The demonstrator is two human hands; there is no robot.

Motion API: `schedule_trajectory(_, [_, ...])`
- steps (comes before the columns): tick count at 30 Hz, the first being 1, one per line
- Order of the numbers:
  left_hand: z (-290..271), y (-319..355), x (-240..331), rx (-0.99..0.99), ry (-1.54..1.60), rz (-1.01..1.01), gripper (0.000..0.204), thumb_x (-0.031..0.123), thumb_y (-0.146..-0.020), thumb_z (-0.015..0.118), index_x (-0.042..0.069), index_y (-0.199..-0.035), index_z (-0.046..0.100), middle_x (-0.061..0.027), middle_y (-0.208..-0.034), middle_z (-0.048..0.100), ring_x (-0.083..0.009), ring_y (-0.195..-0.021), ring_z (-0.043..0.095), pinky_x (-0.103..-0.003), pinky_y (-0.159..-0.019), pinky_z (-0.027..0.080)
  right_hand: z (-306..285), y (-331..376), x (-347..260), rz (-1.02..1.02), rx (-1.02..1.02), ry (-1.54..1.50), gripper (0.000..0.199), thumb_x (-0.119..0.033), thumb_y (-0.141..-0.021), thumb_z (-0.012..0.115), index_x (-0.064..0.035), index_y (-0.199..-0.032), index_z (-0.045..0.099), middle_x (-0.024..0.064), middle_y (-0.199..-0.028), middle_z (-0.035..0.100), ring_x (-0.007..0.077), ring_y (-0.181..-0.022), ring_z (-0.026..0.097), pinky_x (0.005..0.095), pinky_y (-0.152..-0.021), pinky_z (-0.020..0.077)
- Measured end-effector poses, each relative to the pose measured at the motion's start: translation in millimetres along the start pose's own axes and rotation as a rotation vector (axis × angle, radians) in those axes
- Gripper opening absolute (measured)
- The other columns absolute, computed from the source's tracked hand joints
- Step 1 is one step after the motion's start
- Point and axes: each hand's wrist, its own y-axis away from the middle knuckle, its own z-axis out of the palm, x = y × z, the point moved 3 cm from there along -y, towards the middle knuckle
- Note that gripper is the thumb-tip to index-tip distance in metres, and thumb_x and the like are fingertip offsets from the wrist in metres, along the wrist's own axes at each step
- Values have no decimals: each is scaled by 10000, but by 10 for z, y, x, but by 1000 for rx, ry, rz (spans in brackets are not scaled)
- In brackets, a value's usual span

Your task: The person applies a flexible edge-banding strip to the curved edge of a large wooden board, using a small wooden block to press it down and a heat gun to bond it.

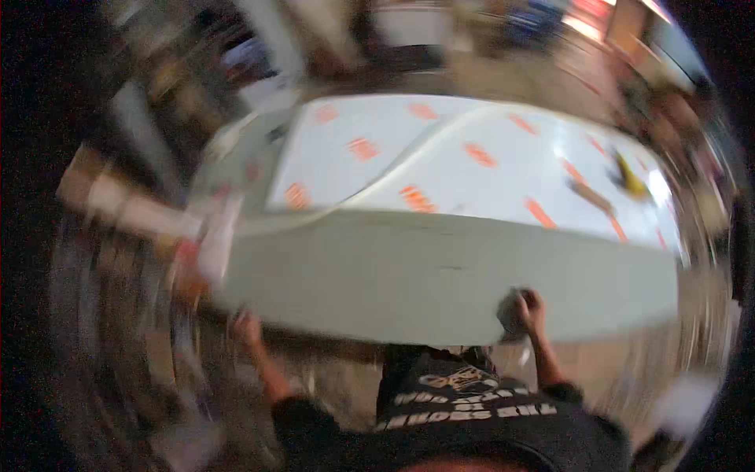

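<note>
- Head view is showing a large pale grey-green panel (440, 275) lying flat across a surface, its near edge running just in front of the person's body.
- A white sheet (472, 157) with orange marks is lying on the panel's far part, one fold lifting in a ridge.
- The right hand (525, 311) is gripping the panel's near edge, fingers curled shut over it, perhaps with a dark cloth or glove; blur is hiding which.
- The left hand (248, 329) is reaching up at the panel's near left corner; whether its fingers are closed on it I cannot tell.
- The panel is looking stiff, broad and probably heavy, awkward rather than fragile; holding it with hands spread wide along the near edge seems safest.
- A small yellow-and-dark object (629, 179) is resting far right on the sheet.
</note>
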Motion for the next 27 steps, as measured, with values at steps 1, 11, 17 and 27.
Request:
schedule_trajectory(1, [46, -357, 12, -46, -25, -8, 290, 176, -868, 653, 17, -1105, 601, -123, -960, 655, -226, -837, 636, -371, -761, 511, 10, 20, -7, 89, 78, 106, 255, -185, -915, 650, 8, -1081, 647, 128, -920, 710, 200, -859, 670, 331, -764, 529])
schedule_trajectory(11, [477, -1985, -104, -177, -151, -98, 387, 289, -869, 662, -6, -1109, 591, -123, -997, 649, -225, -860, 634, -365, -773, 519, 411, 909, -590, 416, 191, 190, 394, -279, -897, 616, 2, -1173, 604, 147, -878, 693, 220, -747, 654, 375, -683, 523])
schedule_trajectory(17, [324, -2129, 140, -89, -88, -78, 455, 357, -870, 668, -20, -1112, 586, -123, -1019, 646, -224, -873, 632, -362, -781, 524, 608, 1238, -830, 455, 173, 180, 352, -238, -887, 631, -14, -1158, 610, 134, -864, 677, 187, -728, 640, 355, -673, 519])
schedule_trajectory(27, [887, 123, 1952, -615, 829, 371, 480, 409, -871, 684, -8, -1098, 616, -137, -1034, 661, -225, -939, 643, -379, -804, 535, 1599, 245, -1860, 106, -317, -68, 675, -384, -875, 691, -89, -1413, 410, 192, -1223, 607, 261, -995, 631, 435, -857, 513])
